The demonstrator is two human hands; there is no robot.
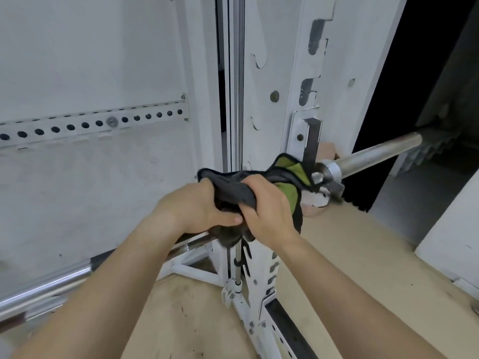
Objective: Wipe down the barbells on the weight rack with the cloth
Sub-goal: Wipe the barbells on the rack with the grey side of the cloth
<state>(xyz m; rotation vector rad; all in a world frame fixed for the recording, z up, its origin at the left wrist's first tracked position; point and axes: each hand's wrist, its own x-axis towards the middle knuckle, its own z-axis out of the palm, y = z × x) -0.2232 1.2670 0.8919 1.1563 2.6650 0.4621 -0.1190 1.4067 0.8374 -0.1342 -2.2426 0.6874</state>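
Note:
A steel barbell (375, 152) runs from lower left to upper right across the white weight rack (269, 104); its shaft shows again at the lower left, and its sleeve sticks out past the rack upright at right. A black and green cloth (290, 174) is bunched over the bar at the rack. My left hand (197, 208) and my right hand (267, 206) both grip the cloth side by side, fingers curled round it. The bar under the cloth is hidden.
A white wall with a perforated metal strip (85, 124) stands behind at left. The rack's base and guide rod (237, 281) stand on a tan wooden floor (186, 314). A dark opening (420, 73) lies at right, with a white block (451, 229) beside it.

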